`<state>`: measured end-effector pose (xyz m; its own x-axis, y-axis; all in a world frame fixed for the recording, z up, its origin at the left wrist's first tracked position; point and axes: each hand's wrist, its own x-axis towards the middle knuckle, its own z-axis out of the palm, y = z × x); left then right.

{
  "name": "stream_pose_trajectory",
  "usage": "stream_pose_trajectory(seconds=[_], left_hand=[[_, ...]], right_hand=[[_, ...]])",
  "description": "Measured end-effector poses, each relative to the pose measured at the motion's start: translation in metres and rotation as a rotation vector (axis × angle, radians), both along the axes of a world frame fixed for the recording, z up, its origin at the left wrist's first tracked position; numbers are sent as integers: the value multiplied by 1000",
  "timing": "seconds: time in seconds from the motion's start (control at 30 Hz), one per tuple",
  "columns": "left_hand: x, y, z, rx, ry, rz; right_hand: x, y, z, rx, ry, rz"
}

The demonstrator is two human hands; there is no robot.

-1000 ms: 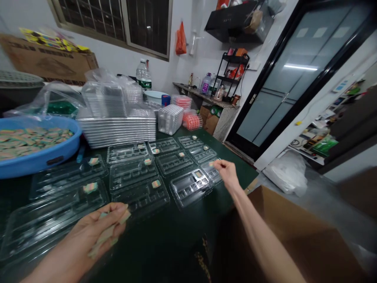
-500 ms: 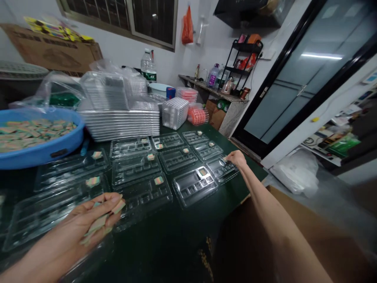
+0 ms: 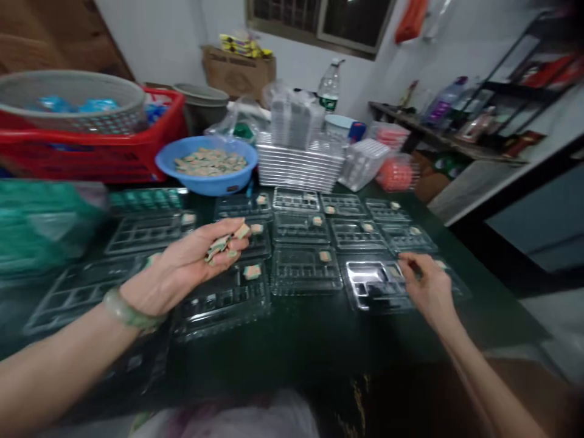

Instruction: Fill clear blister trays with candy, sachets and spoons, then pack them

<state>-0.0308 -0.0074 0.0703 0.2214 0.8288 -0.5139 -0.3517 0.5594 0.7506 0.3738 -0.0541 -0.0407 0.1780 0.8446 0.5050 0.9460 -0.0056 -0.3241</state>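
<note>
My left hand (image 3: pixel 201 255), with a pale green bangle at its wrist, is closed around several small flat striped pieces (image 3: pixel 219 246) in pink, cream and green. One striped piece (image 3: pixel 242 230) sticks out by the thumb and fingertip. At the right, my right hand (image 3: pixel 426 283) hovers by a clear plastic tray (image 3: pixel 378 286), its fingers bent and loosely apart, with nothing seen in them. A striped piece (image 3: pixel 440 264) lies in the tray behind that hand. More clear trays (image 3: pixel 305 271) stand in rows, many with a striped piece (image 3: pixel 325 256) in the upper right compartment.
A blue basin (image 3: pixel 207 182) full of striped pieces stands at the back, beside stacked clear trays (image 3: pixel 301 161). A red crate (image 3: pixel 91 155) holds a grey basket (image 3: pixel 109 125) at the left. Green plastic packaging (image 3: pixel 45 225) lies nearer on the dark green table (image 3: pixel 292 347).
The view has swung left, bringing the red crate and green packaging into sight. My right hand has drawn back from the far-right tray, leaving a striped piece there. My left hand still holds its pieces.
</note>
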Motion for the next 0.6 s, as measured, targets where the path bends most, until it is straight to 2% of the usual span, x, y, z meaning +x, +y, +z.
stream_pose_trajectory(seconds=[0.07, 0.13, 0.27, 0.37, 0.47, 0.6], left_hand=[[-23, -2, 9, 68, -138, -43], [-46, -7, 19, 102, -211, -10], [-89, -25, 29, 198, -275, 123], [-118, -38, 29, 260, -281, 240], [-146, -48, 24, 236, -206, 343], [-175, -58, 17, 290, -235, 426]], right_hand=[[-28, -10, -8, 24, -115, 138], [-51, -17, -14, 45, -192, 198], [-98, -29, -22, 126, -94, 323], [-147, -48, -27, 151, 7, 467], [-191, -68, -36, 129, 54, 610], [-215, -80, -47, 113, 68, 678]])
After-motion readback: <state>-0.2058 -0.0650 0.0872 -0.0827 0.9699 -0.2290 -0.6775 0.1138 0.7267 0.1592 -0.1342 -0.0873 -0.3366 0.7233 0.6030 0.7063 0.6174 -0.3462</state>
